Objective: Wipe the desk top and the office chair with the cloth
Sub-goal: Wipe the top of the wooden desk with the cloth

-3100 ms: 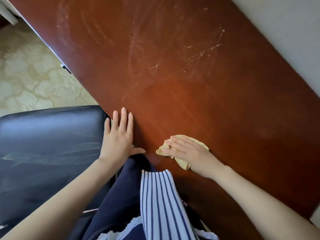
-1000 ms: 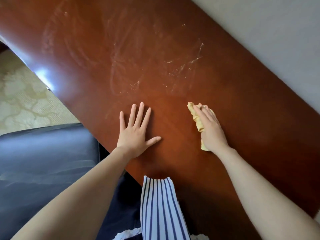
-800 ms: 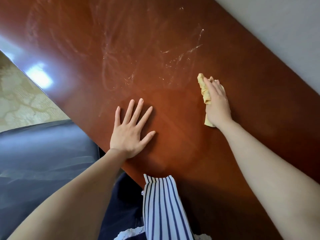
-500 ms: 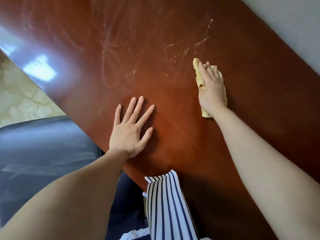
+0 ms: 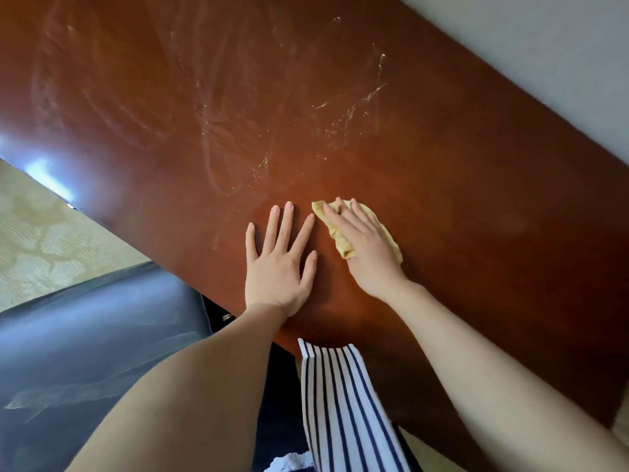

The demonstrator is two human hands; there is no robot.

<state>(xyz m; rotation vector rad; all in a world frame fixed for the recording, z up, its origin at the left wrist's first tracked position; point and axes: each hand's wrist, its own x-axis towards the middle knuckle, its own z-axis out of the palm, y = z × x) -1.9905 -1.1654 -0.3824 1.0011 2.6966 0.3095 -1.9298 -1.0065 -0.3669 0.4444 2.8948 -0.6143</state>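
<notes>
Cloth [image 5: 337,235] under right hand [image 5: 369,253], on desk [image 5: 459,199]

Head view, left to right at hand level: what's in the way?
Office chair → left hand, flat on the desk top → right hand pressing the cloth → bare desk top.

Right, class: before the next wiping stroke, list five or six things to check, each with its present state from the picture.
1. Cloth pressed under right hand: ok.
2. Left hand braced flat on desk top: ok.
3. Left hand clear of the cloth: not ok, close beside it.
4. White smears wiped off: not ok.
5. Office chair free of streaks: not ok.
6. Cloth's underside clean: cannot tell.
</notes>
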